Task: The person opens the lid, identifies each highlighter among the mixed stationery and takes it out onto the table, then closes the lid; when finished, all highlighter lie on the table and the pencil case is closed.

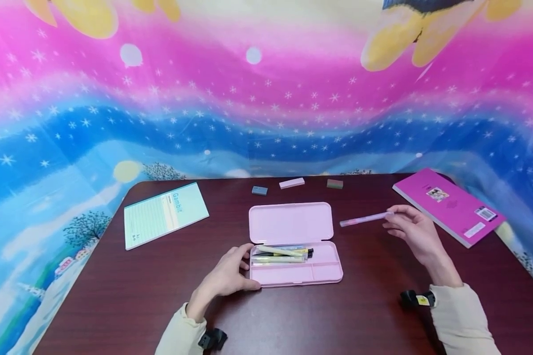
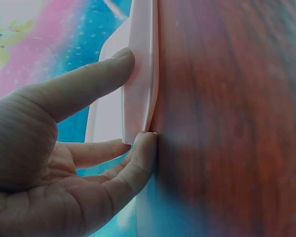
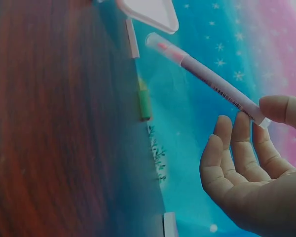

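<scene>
A pink pencil case (image 1: 293, 272) lies with its lid (image 1: 290, 223) raised on the dark wooden table. Several pens (image 1: 282, 252) fill its back compartment toward the left. With the thumb at the front and fingers round the left end, my left hand (image 1: 226, 273) grips the case; the left wrist view shows this hand (image 2: 74, 163) at the case wall (image 2: 140, 74). Over the table to the right, my right hand (image 1: 415, 231) pinches a pale purple marker (image 1: 364, 219) by one end. In the right wrist view, the marker (image 3: 212, 84) has a clear cap with pink inside.
Behind the case lie a blue eraser (image 1: 259, 190), a pink-white block (image 1: 291, 183) and a green-and-brown block (image 1: 335, 184). A mint notebook (image 1: 166, 214) is at the left, a magenta book (image 1: 448, 204) at the right. A patterned cloth (image 1: 266, 98) hangs behind the table.
</scene>
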### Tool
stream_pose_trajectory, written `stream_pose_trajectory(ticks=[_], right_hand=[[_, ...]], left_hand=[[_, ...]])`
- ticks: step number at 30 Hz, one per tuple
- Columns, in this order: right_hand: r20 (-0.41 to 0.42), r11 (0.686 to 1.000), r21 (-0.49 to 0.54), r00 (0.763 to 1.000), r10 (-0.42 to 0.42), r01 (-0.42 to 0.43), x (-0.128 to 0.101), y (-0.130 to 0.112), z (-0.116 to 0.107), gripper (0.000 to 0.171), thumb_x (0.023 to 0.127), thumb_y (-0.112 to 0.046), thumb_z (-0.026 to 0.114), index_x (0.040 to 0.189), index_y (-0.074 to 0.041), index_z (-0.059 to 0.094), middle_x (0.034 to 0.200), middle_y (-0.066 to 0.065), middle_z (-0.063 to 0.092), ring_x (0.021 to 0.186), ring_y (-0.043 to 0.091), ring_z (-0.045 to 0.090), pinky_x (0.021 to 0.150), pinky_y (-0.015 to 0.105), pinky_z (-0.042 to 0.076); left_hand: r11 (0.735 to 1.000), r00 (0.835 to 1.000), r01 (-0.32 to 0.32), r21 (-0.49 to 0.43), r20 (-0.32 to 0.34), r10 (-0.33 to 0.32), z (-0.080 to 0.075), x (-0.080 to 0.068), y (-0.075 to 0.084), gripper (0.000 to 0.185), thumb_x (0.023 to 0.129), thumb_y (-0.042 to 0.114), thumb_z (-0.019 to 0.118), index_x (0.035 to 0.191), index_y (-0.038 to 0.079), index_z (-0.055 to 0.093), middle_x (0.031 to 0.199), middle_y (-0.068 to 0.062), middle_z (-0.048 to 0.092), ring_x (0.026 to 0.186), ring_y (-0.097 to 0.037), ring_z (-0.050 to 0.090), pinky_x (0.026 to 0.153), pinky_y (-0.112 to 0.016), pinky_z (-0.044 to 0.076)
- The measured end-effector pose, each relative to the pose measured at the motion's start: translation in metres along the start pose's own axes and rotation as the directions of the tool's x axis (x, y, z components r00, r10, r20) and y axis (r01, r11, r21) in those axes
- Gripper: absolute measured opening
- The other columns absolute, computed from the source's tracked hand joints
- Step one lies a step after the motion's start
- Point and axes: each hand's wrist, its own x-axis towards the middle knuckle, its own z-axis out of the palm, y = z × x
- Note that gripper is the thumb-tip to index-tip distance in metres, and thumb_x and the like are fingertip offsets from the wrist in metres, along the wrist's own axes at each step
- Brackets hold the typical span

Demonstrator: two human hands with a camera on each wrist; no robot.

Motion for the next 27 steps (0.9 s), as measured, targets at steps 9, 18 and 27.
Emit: stream_pose_trajectory(ticks=[9,18,27], right_hand=[[-0.009,0.996,-0.069,0.999,0.051,-0.052,0.008,0.007,-0.008,0.009,0.093,-0.012,0.063,0.102,-0.010,0.064,0.088,-0.004,0.070,0.080,0.012,0.068,0.071,0.024,0.054],[-0.066,0.889,-0.451,0.996,0.058,-0.081,0.025,0.020,-0.025,0.031,0.094,-0.020,0.063,0.115,0.003,0.058,0.085,-0.011,0.067,0.075,0.007,0.065,0.066,0.025,0.054],[0.025,0.733,-0.675,0.989,0.143,-0.088,0.039,0.017,-0.040,0.042,0.093,-0.028,0.064,0.118,0.006,0.058,0.097,0.017,0.067,0.079,0.017,0.062,0.067,0.030,0.052]], left_hand=[[1.000,1.000,-0.002,-0.002,-0.001,0.002,0.000,0.000,0.001,0.082,0.064,0.016,0.089,0.133,-0.001,0.046,0.106,-0.008,0.052,0.090,-0.017,0.059,0.080,-0.035,0.047],[1.000,1.000,0.005,-0.004,-0.006,-0.006,-0.001,-0.001,0.001,0.083,0.063,0.016,0.089,0.133,0.000,0.047,0.106,-0.008,0.052,0.089,-0.016,0.059,0.081,-0.034,0.047],[1.000,1.000,-0.007,-0.003,-0.006,0.007,-0.001,-0.002,0.001,0.082,0.063,0.016,0.089,0.132,0.000,0.047,0.105,-0.009,0.053,0.089,-0.017,0.060,0.080,-0.034,0.047]])
